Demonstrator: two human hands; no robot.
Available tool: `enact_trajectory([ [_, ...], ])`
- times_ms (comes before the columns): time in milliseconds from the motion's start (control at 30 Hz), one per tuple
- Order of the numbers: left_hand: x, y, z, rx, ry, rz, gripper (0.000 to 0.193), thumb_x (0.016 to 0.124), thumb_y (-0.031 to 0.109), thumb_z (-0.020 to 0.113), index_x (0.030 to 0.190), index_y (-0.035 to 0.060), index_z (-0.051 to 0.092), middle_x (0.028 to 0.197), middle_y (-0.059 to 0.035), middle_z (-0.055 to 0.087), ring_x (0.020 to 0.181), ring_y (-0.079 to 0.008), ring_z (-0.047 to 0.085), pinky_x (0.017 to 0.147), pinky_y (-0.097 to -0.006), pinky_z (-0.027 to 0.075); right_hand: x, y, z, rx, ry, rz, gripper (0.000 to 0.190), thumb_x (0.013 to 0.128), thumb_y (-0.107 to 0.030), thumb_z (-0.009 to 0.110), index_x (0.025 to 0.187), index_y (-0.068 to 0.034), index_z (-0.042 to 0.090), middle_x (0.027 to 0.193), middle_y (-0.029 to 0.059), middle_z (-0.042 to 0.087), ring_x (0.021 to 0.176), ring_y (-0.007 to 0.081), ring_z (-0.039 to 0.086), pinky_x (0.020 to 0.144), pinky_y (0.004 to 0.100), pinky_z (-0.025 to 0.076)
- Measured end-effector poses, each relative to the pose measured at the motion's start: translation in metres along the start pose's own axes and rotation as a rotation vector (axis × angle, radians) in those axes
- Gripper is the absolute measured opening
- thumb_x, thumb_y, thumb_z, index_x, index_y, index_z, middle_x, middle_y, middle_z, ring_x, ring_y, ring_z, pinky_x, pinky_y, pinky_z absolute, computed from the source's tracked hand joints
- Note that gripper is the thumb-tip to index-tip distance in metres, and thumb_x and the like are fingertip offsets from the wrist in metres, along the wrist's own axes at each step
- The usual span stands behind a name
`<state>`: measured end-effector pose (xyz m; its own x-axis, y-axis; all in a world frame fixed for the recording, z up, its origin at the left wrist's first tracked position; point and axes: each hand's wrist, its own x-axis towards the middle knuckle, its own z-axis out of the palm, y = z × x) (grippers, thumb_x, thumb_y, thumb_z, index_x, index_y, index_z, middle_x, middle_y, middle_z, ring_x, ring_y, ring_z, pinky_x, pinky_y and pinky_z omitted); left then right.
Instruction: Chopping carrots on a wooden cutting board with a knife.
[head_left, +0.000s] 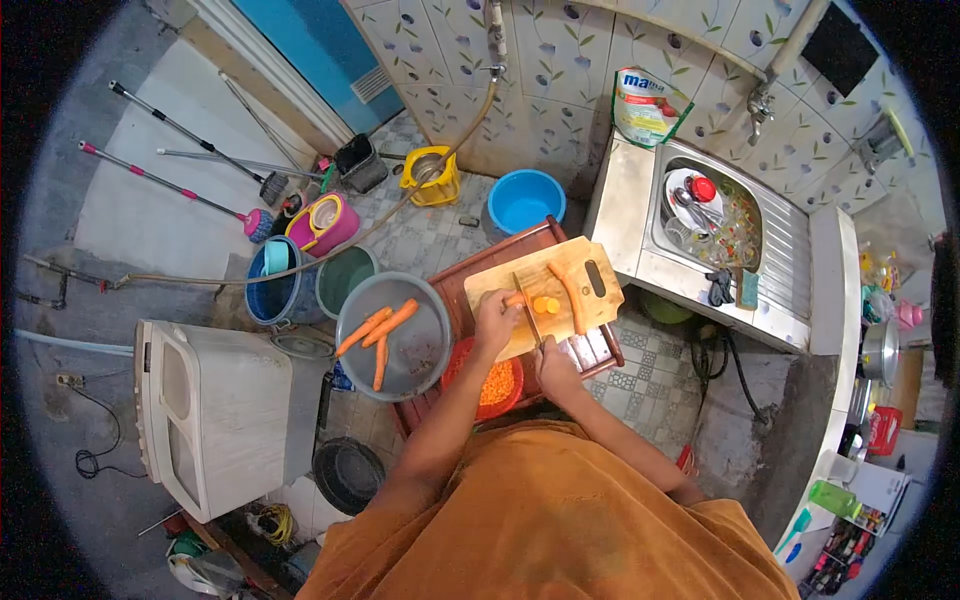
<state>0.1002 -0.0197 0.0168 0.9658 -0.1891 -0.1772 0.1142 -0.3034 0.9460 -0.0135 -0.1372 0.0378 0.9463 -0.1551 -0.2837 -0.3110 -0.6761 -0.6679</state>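
My right hand (555, 369) grips the handle of a kitchen knife (529, 315), whose blade crosses a wooden cutting board (491, 285). On the blade's left side, my left hand (498, 322) holds a carrot piece (515, 299) against the board, most of it hidden by the fingers. Cut carrot slices (546, 304) lie just right of the blade. Farther right a long peeled carrot (569, 292) rests near the board's handle slot. Below my wrists, a red basin (513, 403) holds diced carrot (496, 384); my left forearm covers part of it.
A grey basin (420, 360) with several whole carrots (390, 324) stands at the left of the brown wooden bench (465, 264). Beyond it are a blue basin (526, 201) and buckets (346, 271). A sink (705, 247) holding dishes is at right, a white washing machine (232, 412) at left.
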Motion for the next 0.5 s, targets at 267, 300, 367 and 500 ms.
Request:
enact_trajectory([
  [267,0.0,-0.014,-0.001,0.001,-0.03,-0.005,0.029,0.088,0.002,0.057,0.115,-0.0004,0.05,0.104,-0.0102,0.054,0.075,-0.0157,0.061,0.059,-0.0268,0.053,-0.008,0.025,0.0,-0.024,-0.021,-0.041,0.027,0.095,-0.027,0.039,0.102,-0.001,0.038,0.074,0.0307,0.059,0.073,0.047,0.059,0.063,0.0555,0.044],
  [300,-0.002,-0.014,0.001,0.075,0.059,0.086,0.026,0.086,0.002,0.057,0.111,0.0001,0.053,0.098,-0.0117,0.054,0.078,-0.0203,0.061,0.064,-0.0306,0.052,-0.009,0.026,-0.002,-0.027,-0.018,-0.044,0.027,0.095,-0.027,0.039,0.102,-0.001,0.038,0.074,0.0307,0.059,0.073,0.047,0.059,0.063,0.0555,0.044],
  [367,-0.006,-0.015,0.004,0.145,0.151,0.178,0.023,0.083,0.001,0.057,0.107,0.0005,0.055,0.092,-0.0133,0.054,0.081,-0.0248,0.061,0.068,-0.0345,0.05,-0.012,0.026,-0.008,-0.065,-0.041,-0.033,0.027,0.095,-0.027,0.039,0.104,-0.002,0.037,0.074,0.031,0.059,0.073,0.0468,0.059,0.065,0.056,0.044],
  [500,-0.01,-0.027,0.001,0.298,0.196,0.284,0.026,0.09,0.007,0.05,0.116,0.0016,0.05,0.096,-0.0134,0.056,0.075,-0.0211,0.057,0.065,-0.0328,0.048,-0.013,0.018,-0.014,-0.128,0.068,-0.178,0.028,0.094,-0.027,0.04,0.105,-0.002,0.036,0.076,0.0321,0.059,0.074,0.048,0.059,0.065,0.0566,0.044],
])
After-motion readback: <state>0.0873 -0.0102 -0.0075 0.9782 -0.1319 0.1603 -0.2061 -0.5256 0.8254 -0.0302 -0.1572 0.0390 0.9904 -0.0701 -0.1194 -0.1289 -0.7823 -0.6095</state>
